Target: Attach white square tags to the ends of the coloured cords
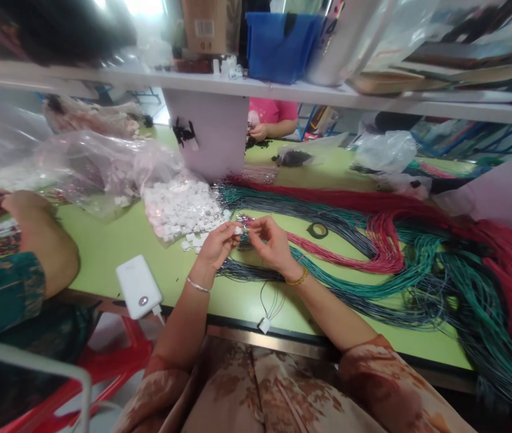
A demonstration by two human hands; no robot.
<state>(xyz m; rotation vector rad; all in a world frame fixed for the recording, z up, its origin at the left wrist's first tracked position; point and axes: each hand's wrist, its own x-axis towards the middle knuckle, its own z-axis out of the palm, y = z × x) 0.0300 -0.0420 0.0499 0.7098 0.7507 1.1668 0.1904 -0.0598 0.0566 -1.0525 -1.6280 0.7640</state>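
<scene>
My left hand (218,245) pinches a small white plastic connector housing (238,230) between thumb and fingertips. Close beside it, my right hand (270,242) is closed in a pinch over the metal-tipped wire ends; what lies between its fingertips is too small to make out. Bundles of red wires (341,255), green wires (350,281) and dark grey wires (328,207) run off to the right from near my hands. Left of my hands, many white connector housings (178,207) fill a clear plastic bag, with several loose ones at its mouth.
A connector with thin wires (264,325) lies near the table's front edge. A white power bank (139,287) with a cable sits at the left edge, and a black tape roll (317,230) among the wires. A co-worker's arm (52,240) is at left; another person (274,117) sits opposite. Overhead runs a shelf (147,77).
</scene>
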